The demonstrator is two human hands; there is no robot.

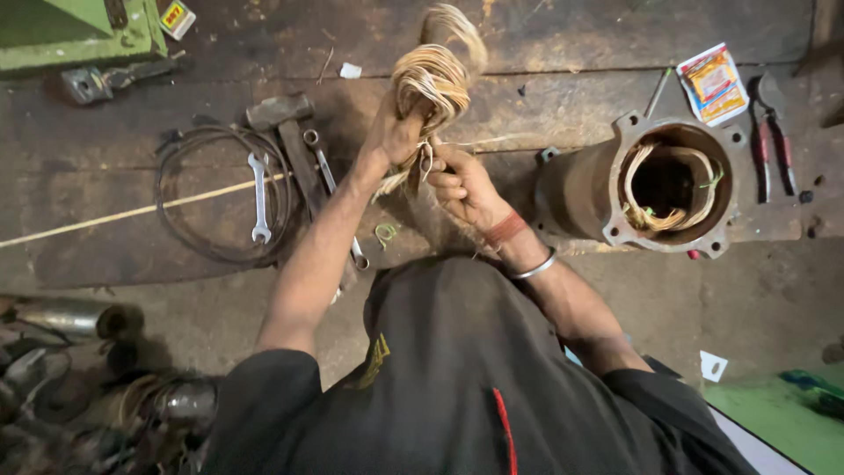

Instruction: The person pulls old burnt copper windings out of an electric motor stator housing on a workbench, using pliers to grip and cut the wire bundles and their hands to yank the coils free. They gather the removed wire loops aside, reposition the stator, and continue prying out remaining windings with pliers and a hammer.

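Both hands were up at the top centre of the frame, closed on one bundle of pale copper-coloured wire [437, 75]. That coil stood more or less upright, its long axis running from the loop at the top edge of the frame down toward the person's chest, tilted a bit to the right up top. The left hand [393, 134] sat higher, wrapped tight round the bundle's neck from the left side. The right hand [462, 183] was just below and to the right of it, fingers curled shut on the loose lower strands, maybe with a small ring or tie between them, too small to tell. So the wire ran up and away from the right grip, with the left grip nearer the bulk of it.

Left forearm came up long and nearly straight from lower left; the right arm was bent sharper, wrist cocked inward, with a red thread and a metal bangle [534, 266] on it.

Off to the right, a rusty motor housing [580, 189] lay on its side on the floor, well apart from the hands. A hammer [290, 132] and spanners [259, 198] lay left of centre.
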